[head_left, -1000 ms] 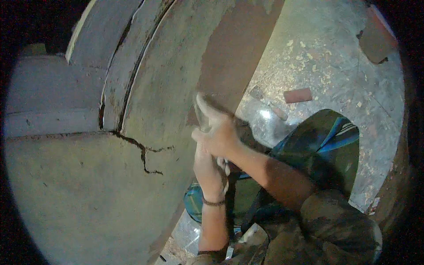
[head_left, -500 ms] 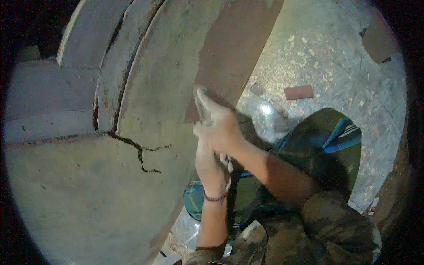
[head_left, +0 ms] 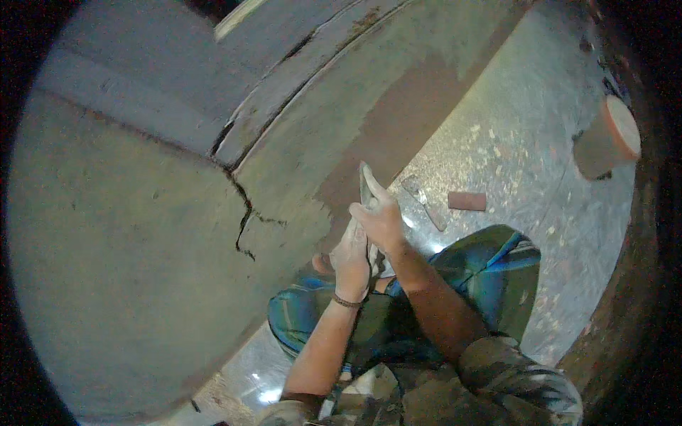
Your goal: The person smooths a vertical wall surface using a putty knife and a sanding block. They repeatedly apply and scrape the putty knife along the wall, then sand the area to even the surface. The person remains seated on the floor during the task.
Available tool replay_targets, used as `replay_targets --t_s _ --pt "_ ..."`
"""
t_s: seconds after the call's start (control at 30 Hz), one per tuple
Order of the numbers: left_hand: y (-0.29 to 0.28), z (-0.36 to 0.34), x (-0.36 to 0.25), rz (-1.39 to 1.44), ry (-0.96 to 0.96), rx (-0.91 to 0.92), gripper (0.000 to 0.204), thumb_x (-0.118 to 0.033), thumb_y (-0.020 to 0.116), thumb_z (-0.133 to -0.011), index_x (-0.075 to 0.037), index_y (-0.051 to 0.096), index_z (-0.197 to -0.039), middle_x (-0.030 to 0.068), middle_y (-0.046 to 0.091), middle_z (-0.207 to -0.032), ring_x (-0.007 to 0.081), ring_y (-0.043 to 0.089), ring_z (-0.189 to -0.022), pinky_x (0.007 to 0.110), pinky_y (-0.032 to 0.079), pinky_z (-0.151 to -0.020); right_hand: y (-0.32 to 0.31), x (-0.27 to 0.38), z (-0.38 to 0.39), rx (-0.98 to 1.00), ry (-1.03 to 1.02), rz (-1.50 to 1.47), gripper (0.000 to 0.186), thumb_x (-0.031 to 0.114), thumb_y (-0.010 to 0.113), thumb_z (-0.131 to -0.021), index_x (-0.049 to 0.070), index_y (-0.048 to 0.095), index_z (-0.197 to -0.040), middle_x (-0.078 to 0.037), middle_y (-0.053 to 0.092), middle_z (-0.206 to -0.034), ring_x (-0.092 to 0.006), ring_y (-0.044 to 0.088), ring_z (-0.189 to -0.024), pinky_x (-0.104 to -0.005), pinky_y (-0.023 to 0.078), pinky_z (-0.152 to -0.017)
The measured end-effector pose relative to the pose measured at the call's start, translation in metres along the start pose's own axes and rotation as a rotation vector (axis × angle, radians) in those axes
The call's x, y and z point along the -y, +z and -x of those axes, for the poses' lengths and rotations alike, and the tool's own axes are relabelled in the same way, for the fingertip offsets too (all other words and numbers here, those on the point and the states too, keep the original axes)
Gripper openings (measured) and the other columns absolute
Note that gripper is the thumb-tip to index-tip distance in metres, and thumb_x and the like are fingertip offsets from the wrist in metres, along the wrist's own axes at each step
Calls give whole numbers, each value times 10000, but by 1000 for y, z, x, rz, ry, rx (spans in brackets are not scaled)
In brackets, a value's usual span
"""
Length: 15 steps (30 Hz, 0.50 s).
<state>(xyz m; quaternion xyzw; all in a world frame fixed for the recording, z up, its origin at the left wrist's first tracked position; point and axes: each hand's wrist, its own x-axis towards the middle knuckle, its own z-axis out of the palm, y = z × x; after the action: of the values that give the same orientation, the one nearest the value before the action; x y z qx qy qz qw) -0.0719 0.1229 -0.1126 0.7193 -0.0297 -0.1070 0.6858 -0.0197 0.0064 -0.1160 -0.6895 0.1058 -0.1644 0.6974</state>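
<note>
Grey-green and broad, a curved surface (head_left: 156, 234) slants across the view beside a pale-flecked floor (head_left: 515, 192); its brown patch (head_left: 405, 117) runs along the floor-side edge, the lower end just behind the hands; right hand (head_left: 382, 221) is partly curled and set against the left hand (head_left: 351, 259), 1 digit reaching up; some of the left fingers are hidden, so I cannot tell how far they are opened, nor whether anything is gripped between the 2.

Compared with half a second ago, the view has swung round, tilting the seams and bringing the bucket (head_left: 604, 149) more fully in; the hands keep together, so their hold appears unchanged.

Farther out, a dark crack (head_left: 246, 206) branches from the grooved seams; on the floor lie a scraper-like tool (head_left: 428, 207) and a reddish block (head_left: 467, 201); plaid cloth (head_left: 501, 284) covers the wearer's knees; darkness rings the view.
</note>
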Motion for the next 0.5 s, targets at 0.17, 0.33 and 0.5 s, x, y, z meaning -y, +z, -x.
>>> replay_targets --t_s 0.17,0.33,0.5 --pt "-25 16 80 -691 330 131 554 -261 616 -944 17 502 -1410 196 571 -1397 335 539 -1288 421 422 -1070 11 -58 41 7 -6 -14 766 71 684 -812 -5 423 -1528 -102 676 -1144 -102 597 -842 -262 514 -763" --pt "-17 38 103 -843 356 18 452 -359 539 -1016 7 619 -1269 285 653 -1200 464 621 -1105 506 490 -950 0 -107 63 88 401 -162 738 53 684 -863 -5 401 -1542 -113 642 -1150 -163 615 -888 -305 531 -743" --pt "9 49 71 -493 143 27 442 -377 518 -1001 -26 637 -1241 302 667 -1108 487 616 -1070 532 474 -946 -31 -88 82 -19 355 -436 756 39 679 -895 26 349 -1575 -95 628 -1088 -186 617 -871 -322 538 -730"
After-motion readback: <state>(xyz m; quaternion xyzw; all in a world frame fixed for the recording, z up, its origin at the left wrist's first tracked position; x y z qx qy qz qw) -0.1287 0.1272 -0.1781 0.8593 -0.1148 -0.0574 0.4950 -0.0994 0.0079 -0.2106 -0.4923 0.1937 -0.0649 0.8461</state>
